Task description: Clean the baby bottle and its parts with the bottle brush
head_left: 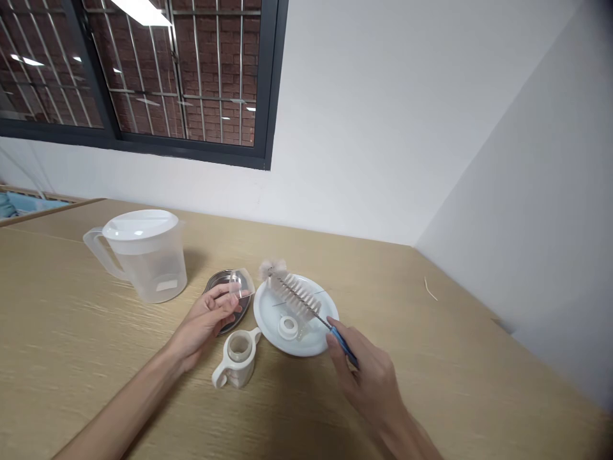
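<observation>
Right hand (371,377) closed around blue handle of a bottle brush (301,299), bristles over the white plate (295,349), contact unclear. Left hand (208,314) has a small clear cup (243,282) in its fingers, above the metal dish (246,308). White ring (288,326) sits on the plate. Two-handled holder (241,368) upright on the surface (460,364), just beside plate, nearer the viewer. Lidded jug (156,265) stands farther left
</observation>
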A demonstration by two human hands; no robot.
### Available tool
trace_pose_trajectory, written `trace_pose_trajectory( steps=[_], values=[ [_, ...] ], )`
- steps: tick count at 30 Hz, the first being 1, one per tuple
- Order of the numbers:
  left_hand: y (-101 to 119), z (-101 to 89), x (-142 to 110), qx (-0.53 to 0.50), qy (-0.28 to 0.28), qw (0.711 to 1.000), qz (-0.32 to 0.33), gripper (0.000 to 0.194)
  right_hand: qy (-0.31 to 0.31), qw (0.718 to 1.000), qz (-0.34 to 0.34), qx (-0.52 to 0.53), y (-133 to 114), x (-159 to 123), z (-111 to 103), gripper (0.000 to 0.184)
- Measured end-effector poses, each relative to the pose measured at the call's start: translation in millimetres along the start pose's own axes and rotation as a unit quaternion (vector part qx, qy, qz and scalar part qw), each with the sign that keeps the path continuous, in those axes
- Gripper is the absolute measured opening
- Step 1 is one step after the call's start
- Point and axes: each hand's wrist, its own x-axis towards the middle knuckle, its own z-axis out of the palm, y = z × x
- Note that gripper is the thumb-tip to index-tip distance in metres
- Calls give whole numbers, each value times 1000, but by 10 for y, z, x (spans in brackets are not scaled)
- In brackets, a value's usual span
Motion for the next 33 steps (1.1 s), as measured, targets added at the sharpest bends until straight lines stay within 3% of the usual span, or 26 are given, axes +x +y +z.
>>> trace_pose_trajectory(
  steps=[4,9,16,23,29,33],
  values=[
    [-8,-1,9,13,-14,1000,-7,37,21,1000,-3,8,-13,19,-59,25],
    [3,-3,-4,28,-27,999,-8,45,-17,999,-22,24,-42,22,-37,26],
    [-2,20,20,145,-10,983,114,53,24,1000,6,-2,15,26,-33,23],
    [-34,-18,59,250,43,950,184,53,-10,1000,-19,12,-10,32,-50,25],
    [-35,1,48,213,36,954,210,51,34,999,3,-11,48,31,-80,23],
    [-39,24,41,163,14,967,196,48,20,1000,-4,13,1,41,-126,25]
  ],
)
